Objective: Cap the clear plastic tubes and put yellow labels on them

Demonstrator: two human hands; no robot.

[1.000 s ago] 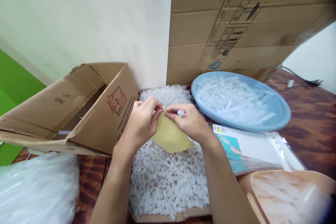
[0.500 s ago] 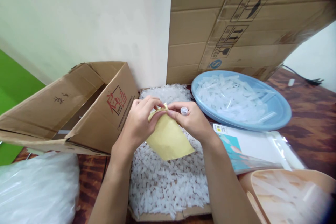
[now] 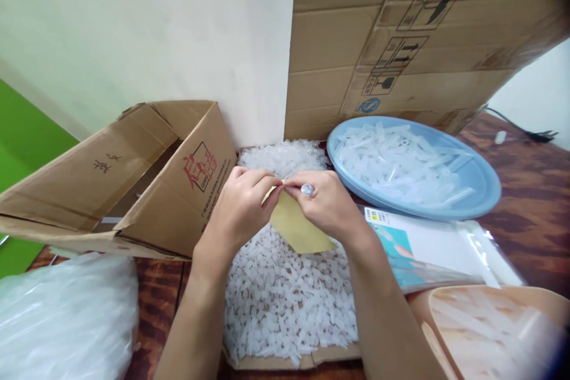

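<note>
- Fingertips meet over the middle of the bench (image 3: pixel 155 294): from my remote post I watch the left hand (image 3: pixel 243 199) and right hand (image 3: pixel 327 205) pinched together on the top edge of a yellow sheet (image 3: pixel 300 228), which hangs above a heap of small white pieces (image 3: pixel 289 303).
- A clear round-ended item (image 3: pixel 307 190) sits in the fingers of the right hand.
- At far right, a blue basin (image 3: pixel 487 199) holds a jumble of translucent strips (image 3: pixel 396 160).
- At near right, a peach bin (image 3: pixel 421 303) holds more long translucent lengths, blurred in my view.
- At left, an open carton (image 3: pixel 182 205) bears red lettering; a pale strip shows inside, the rest hidden by its walls.
- At near left, a plastic bag (image 3: pixel 66 314) bulges with whitish contents I cannot make out.
- White pieces cover a piece of cardboard (image 3: pixel 333 357), bare along its near edge; a clear heap (image 3: pixel 285 156) lies beyond the hands, which partly block it.
- A clear-wrapped packet (image 3: pixel 445 246) fills the space between basin and bin.
- A large carton (image 3: pixel 338 47) stands behind the basin, a dark cable (image 3: pixel 523 124) to its right.
</note>
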